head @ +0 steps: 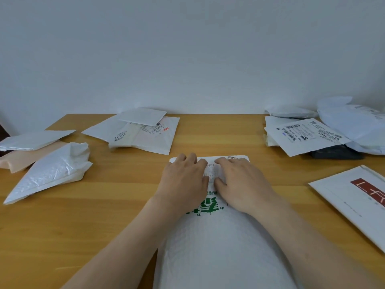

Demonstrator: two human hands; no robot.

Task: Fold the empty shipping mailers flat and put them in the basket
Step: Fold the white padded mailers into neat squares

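Grip open, both hands (210,182) flat on white mailer (216,243) — label partly hidden

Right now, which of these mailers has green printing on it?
The white bubble mailer with green print at the table's near centre, pressed flat under the left hand and right hand. The others show only barcode labels or a red block.

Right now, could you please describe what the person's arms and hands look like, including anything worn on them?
Both arms are bare to the edge of the picture, with no sleeves showing. The left hand and the right hand wear no gloves, and no rings, watch or bracelet show on the fingers or wrists. The fingernails look short and unpainted, as far as the picture shows.
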